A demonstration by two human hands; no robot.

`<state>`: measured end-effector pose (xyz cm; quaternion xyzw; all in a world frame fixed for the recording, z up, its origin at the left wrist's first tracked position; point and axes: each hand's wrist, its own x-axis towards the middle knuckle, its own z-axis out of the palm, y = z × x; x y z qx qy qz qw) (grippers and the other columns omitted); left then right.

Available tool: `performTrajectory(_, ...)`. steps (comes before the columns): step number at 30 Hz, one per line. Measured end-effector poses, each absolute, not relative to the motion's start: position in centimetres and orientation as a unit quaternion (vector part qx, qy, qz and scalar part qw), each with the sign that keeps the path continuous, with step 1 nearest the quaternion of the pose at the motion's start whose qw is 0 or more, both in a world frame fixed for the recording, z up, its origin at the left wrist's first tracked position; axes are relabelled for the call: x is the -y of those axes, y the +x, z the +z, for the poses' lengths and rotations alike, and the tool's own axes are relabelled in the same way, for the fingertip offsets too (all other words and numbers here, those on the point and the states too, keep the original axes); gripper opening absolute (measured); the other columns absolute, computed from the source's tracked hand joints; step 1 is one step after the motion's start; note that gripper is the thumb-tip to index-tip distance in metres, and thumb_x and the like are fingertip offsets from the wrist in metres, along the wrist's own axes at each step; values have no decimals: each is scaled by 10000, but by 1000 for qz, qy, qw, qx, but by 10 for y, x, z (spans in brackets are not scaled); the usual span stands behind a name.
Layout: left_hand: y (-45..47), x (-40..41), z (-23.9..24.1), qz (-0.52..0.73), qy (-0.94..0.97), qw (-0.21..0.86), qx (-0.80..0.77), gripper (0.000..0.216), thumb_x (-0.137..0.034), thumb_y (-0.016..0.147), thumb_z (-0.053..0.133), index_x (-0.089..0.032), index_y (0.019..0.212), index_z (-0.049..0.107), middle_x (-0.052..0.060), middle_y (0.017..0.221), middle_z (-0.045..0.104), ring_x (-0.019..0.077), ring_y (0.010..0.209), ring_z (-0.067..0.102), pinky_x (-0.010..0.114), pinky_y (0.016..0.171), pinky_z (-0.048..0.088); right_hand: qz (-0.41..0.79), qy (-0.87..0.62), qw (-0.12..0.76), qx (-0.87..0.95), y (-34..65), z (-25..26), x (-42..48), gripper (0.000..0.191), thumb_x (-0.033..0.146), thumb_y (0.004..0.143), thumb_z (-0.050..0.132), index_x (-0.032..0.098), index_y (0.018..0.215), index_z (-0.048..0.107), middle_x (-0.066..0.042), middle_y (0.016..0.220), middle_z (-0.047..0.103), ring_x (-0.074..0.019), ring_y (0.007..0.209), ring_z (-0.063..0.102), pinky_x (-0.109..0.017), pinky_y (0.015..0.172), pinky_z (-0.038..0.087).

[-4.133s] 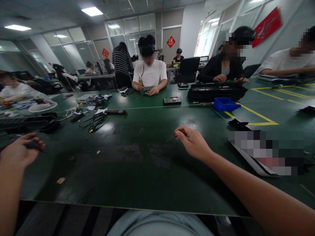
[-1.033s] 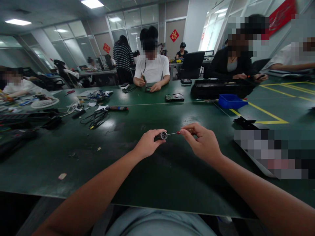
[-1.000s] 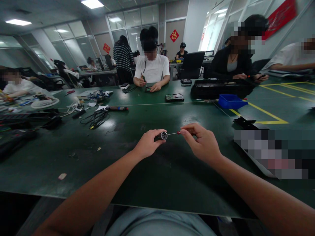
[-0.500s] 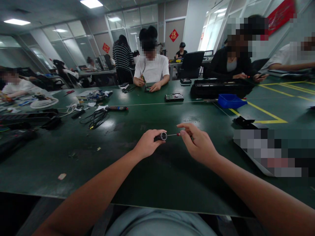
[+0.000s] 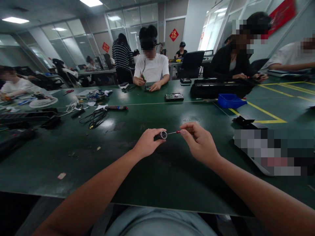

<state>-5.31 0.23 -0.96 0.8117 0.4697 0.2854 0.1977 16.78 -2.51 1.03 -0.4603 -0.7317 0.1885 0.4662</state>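
Note:
Above the green table (image 5: 137,173), my left hand (image 5: 147,143) is closed around a short black cylinder (image 5: 157,136). Its round open end, with a silver rim, faces me and slightly right; what lies inside is too small to make out. My right hand (image 5: 200,141) is closed on the handle of a screwdriver (image 5: 177,131), which has a red collar and a thin metal shaft. The shaft points left and its tip meets the cylinder's open end; whether it touches a part inside I cannot tell. Most of the handle is hidden by my fingers.
Ahead lie a hard drive (image 5: 174,97), a blue tray (image 5: 231,101) and a long black casing (image 5: 221,87). Left of centre are a coiled black cable (image 5: 94,118) and a pen-like tool (image 5: 116,108). Across the table a person in a white shirt (image 5: 154,67) works with a screwdriver.
My right hand's fingers have closed in on the screwdriver handle; the index finger was stretched out before. The screwdriver now slants up slightly to the right. My left hand stays nearly still.

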Motion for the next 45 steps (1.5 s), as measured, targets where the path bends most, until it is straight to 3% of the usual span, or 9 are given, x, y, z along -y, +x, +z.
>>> performTrajectory(8, -53, -2, -11, 273, 847, 186, -416, 389, -283, 894, 676, -274, 1276, 609, 26, 1228, 672, 230, 1143, 580, 437, 1074, 341, 413, -432, 580, 554, 168, -3, 5, 268, 466, 913, 580, 207, 908, 653, -40, 820, 662, -181, 737, 645, -382, 764, 555)
performTrajectory(14, -54, -3, -10, 280, 845, 196, -411, 403, -279, 904, 658, -286, 1301, 594, 26, 1283, 650, 229, 1164, 569, 425, 1057, 359, 537, -418, 553, 481, 174, -8, -10, 270, 487, 877, 592, 224, 812, 587, -3, 665, 565, -175, 593, 581, -431, 752, 589)
performTrajectory(24, -54, -2, -10, 275, 831, 195, -442, 403, -303, 893, 671, -259, 1289, 612, 43, 1224, 670, 236, 1091, 578, 406, 977, 414, 435, -427, 595, 524, 176, -1, -3, 262, 484, 897, 584, 224, 889, 615, -25, 788, 619, -174, 713, 611, -393, 763, 569)
performTrajectory(32, -54, -3, -12, 260, 844, 174, -436, 425, -307, 879, 691, -261, 1295, 612, 37, 1143, 688, 230, 1039, 585, 413, 975, 397, 290, -467, 536, 640, 175, 5, 7, 255, 438, 949, 528, 201, 916, 616, -37, 776, 674, -186, 725, 649, -355, 710, 523)
performTrajectory(41, -52, -4, -15, 231, 850, 158, -446, 435, -321, 864, 709, -269, 1287, 621, 40, 1100, 692, 235, 1046, 585, 434, 998, 378, 191, -480, 455, 726, 177, 10, 12, 255, 450, 927, 575, 210, 921, 657, -18, 701, 696, -186, 643, 658, -324, 634, 472)
performTrajectory(45, -52, -5, -16, 220, 854, 153, -445, 436, -321, 870, 704, -260, 1293, 617, 45, 1099, 695, 234, 1042, 585, 437, 997, 374, 193, -469, 432, 746, 177, 12, 13, 230, 409, 963, 509, 214, 982, 629, -18, 715, 709, -191, 665, 681, -321, 640, 476)
